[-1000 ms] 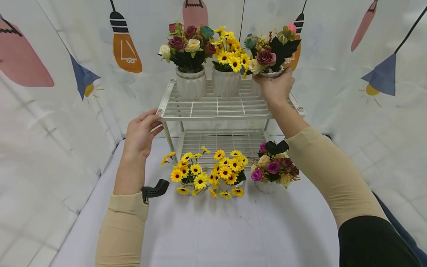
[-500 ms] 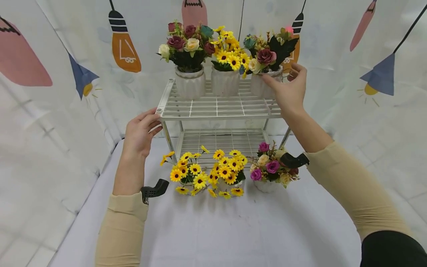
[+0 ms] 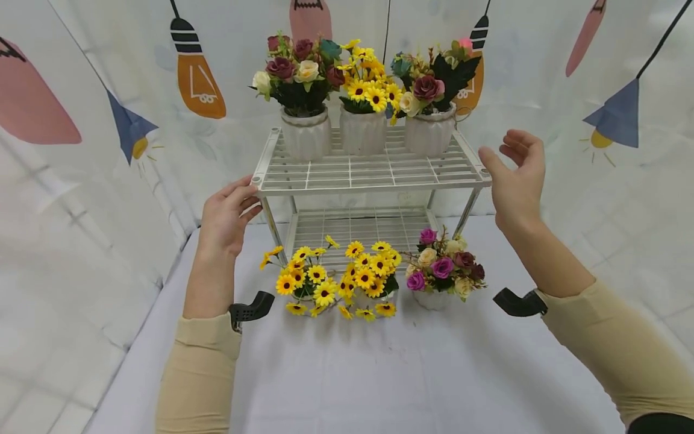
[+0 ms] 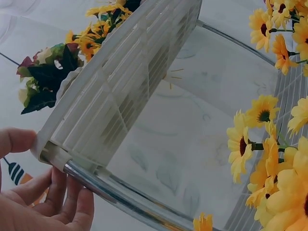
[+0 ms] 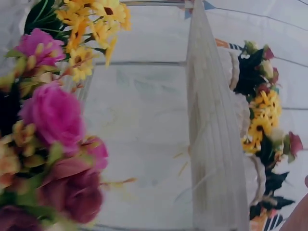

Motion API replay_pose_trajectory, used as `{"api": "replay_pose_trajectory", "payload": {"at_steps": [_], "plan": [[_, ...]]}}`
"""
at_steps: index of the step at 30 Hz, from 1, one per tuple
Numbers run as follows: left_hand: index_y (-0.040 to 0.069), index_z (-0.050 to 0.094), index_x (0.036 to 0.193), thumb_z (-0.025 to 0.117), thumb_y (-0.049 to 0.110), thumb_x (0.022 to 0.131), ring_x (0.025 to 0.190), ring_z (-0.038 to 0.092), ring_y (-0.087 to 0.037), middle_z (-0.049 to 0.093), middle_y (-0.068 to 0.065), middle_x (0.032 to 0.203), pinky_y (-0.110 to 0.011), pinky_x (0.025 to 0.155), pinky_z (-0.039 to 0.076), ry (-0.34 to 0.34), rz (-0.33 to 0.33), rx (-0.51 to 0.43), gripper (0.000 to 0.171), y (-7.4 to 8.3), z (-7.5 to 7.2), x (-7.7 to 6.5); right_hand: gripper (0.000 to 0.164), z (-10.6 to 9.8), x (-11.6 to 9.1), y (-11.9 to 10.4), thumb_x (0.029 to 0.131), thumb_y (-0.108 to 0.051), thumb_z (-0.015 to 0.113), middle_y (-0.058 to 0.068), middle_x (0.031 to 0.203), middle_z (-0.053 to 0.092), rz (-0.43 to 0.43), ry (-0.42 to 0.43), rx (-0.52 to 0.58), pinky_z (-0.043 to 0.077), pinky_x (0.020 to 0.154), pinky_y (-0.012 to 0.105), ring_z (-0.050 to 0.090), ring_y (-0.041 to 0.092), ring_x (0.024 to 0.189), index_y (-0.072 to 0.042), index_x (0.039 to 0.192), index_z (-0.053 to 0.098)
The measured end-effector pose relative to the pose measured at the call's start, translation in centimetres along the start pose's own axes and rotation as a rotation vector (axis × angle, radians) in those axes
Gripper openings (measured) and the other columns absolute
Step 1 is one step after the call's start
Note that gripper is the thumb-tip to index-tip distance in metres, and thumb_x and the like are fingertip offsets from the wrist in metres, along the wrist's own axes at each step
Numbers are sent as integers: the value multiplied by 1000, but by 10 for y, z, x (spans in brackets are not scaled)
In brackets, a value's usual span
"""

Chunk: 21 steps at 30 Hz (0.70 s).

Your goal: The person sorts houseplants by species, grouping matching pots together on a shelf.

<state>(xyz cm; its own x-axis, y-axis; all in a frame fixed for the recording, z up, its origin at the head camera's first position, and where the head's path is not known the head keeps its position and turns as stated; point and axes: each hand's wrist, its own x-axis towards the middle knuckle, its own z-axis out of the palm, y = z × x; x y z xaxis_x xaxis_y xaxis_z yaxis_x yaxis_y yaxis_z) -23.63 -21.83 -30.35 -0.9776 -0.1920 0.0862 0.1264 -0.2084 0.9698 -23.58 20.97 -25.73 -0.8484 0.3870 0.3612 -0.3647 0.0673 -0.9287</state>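
Observation:
My left hand (image 3: 226, 216) grips the front left corner of a white two-tier wire shelf rack (image 3: 347, 192). In the left wrist view, its thumb lies on the corner and the fingers curl by the metal post (image 4: 103, 190). Just right of the rack's top tier, my right hand (image 3: 517, 181) is in the air with loosely bent fingers and nothing in them. Along the top tier stand three white pots of artificial flowers: a mixed rose pot (image 3: 306, 134) on the left, a yellow daisy pot (image 3: 363, 131) in the middle, another rose pot (image 3: 431, 134) on the right.
In front of the rack on the white-covered table (image 3: 352, 374) stand two pots of yellow daisies (image 3: 325, 292) and a pot of purple and cream roses (image 3: 443, 267). A white curtain (image 3: 249, 36) with printed lamps hangs behind.
My right hand has let go of the right rose pot, leaving it on the top tier, and has drawn away to the right and down. The left hand stays at the corner.

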Motion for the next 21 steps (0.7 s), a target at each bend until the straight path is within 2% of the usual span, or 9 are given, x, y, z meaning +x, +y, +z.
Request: {"api": "replay_pose_trajectory", "payload": {"at_steps": [3, 8, 13, 18, 21], "plan": [[-1, 55, 146, 66, 20, 102, 109, 60, -19, 62, -5, 128, -35, 100, 43, 5, 2, 2, 50, -1, -1, 0, 43, -17, -6, 13, 98, -9, 69, -1, 133, 45, 28, 37, 52, 40, 99, 21, 43, 12, 127, -12, 135, 48], [-1, 57, 144, 67, 20, 101, 110, 60, -20, 61, -8, 131, -37, 101, 43, 20, 4, 7, 49, 0, 0, 1, 39, -45, -20, 39, 101, -8, 63, -1, 131, 44, 101, 105, 78, 40, 100, 21, 42, 11, 126, -12, 136, 46], [-1, 57, 144, 67, 20, 101, 110, 60, -20, 61, -8, 130, -37, 102, 42, 28, 8, 9, 49, 1, 0, 1, 34, -63, -40, 67, 101, 0, 55, 0, 129, 44, 163, 167, 110, 39, 96, 20, 42, 11, 123, -12, 132, 47], [-1, 58, 143, 67, 19, 101, 109, 61, -19, 63, -8, 129, -36, 100, 43, 42, 0, -1, 48, 0, 0, 0, 35, -77, -55, 97, 100, 2, 50, -3, 127, 45, 250, 199, 82, 41, 94, 18, 42, 11, 122, -14, 130, 46], [-1, 57, 144, 67, 20, 101, 110, 61, -19, 62, -7, 130, -37, 102, 43, 46, 6, 12, 48, -1, 1, 0, 37, -83, -65, 113, 101, 0, 50, -4, 130, 45, 291, 183, 17, 40, 97, 18, 42, 13, 127, -14, 135, 45]]}}
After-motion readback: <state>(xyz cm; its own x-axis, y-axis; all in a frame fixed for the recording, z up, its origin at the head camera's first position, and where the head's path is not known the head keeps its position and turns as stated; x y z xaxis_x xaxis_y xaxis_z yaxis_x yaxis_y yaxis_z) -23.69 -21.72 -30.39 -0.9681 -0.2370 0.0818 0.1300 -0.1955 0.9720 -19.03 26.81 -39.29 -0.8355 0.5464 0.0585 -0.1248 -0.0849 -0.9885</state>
